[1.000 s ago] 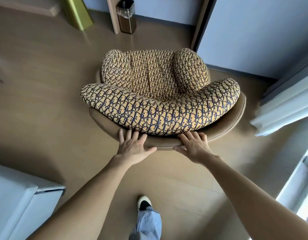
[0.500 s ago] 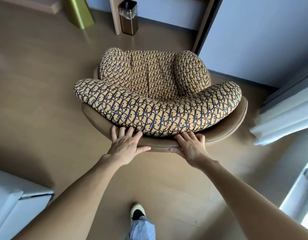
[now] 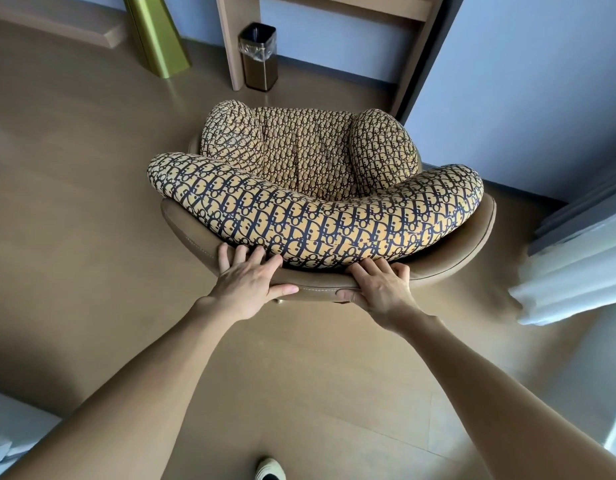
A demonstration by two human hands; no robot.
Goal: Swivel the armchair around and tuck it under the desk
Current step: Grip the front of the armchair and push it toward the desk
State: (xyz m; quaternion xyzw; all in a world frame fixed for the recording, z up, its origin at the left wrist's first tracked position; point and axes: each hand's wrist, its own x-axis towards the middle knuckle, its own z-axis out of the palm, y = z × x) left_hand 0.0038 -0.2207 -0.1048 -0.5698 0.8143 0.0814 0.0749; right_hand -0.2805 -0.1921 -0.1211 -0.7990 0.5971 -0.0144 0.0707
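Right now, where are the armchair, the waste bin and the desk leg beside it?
armchair (image 3: 313, 154): head view, on the patterned seat cushion.
waste bin (image 3: 259, 69): head view, on its metal front face.
desk leg (image 3: 232, 43): head view, on the wooden upright left of the bin.

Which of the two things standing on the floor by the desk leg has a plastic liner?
The small square bin, dark metal, beside the desk leg. The green-gold cone-shaped thing further left has none.

The armchair (image 3: 317, 216) wears tan-and-navy monogram cushions on a brown shell; the floor (image 3: 74, 168) is beige.
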